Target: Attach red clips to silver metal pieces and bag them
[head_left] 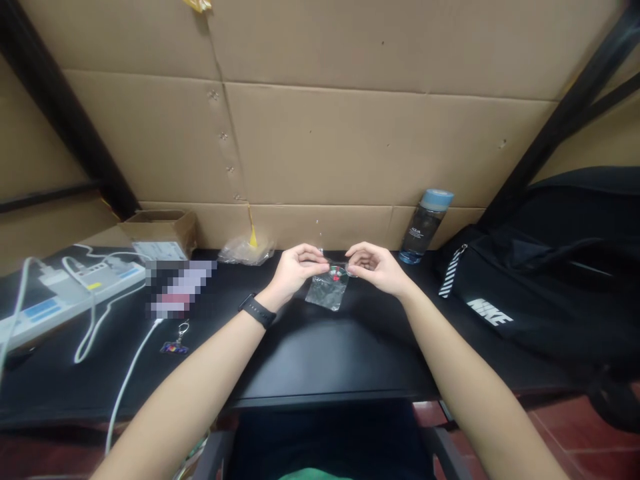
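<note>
Above the middle of the black table, a small clear plastic bag [326, 295] hangs between my two hands. A small round piece with red, white and green on it [337, 273] shows near the bag's top; I cannot tell whether it is fully inside. My left hand [299, 268], with a black watch [257, 311] on its wrist, pinches the bag's upper left side between thumb and fingers. At the upper right side my right hand [373, 267] is closed in a pinch on the clear plastic. The fingertips partly hide the bag's top edge.
A blue-lidded water bottle [425, 228] and a black bag [525, 293] stand to the right. On the left are a white power strip [70, 293] with cables, a keychain [175, 347], an open cardboard box [160, 233] and crumpled clear plastic [246, 252]. A cardboard wall [350, 147] rises behind.
</note>
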The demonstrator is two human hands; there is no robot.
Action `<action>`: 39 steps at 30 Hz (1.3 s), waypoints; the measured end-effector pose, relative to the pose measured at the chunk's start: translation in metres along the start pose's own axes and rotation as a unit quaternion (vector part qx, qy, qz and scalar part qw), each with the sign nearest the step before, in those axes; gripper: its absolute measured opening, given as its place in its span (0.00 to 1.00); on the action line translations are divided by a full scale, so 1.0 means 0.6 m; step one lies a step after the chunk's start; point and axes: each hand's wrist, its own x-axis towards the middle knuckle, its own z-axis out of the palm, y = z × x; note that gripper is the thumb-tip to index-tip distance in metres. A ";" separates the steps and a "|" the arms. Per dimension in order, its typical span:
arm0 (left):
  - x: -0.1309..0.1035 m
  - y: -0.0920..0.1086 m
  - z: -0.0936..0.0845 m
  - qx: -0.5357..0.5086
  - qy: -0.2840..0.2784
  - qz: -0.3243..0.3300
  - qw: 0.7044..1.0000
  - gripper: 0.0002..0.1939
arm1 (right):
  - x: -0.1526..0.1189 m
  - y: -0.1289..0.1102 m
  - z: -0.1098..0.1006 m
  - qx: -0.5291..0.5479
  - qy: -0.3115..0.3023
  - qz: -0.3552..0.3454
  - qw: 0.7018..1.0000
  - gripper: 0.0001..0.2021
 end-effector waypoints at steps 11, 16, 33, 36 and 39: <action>-0.001 0.005 0.004 -0.019 0.039 0.050 0.998 0.20 | -0.001 -0.006 0.014 -0.086 -0.003 -0.060 0.994 0.09; 0.003 -0.004 0.006 -0.038 0.060 0.036 0.997 0.19 | 0.000 -0.006 0.033 -0.147 0.003 -0.104 0.984 0.15; 0.000 -0.016 0.013 -0.096 0.069 -0.023 0.993 0.22 | 0.003 0.010 0.050 -0.159 -0.011 -0.016 0.987 0.14; 0.001 -0.023 0.012 -0.090 0.065 -0.030 0.993 0.22 | 0.004 0.019 0.050 -0.178 -0.026 -0.029 0.983 0.11; 0.002 -0.026 0.011 -0.086 0.063 -0.033 0.994 0.23 | 0.004 0.020 0.050 -0.164 -0.031 -0.032 0.985 0.11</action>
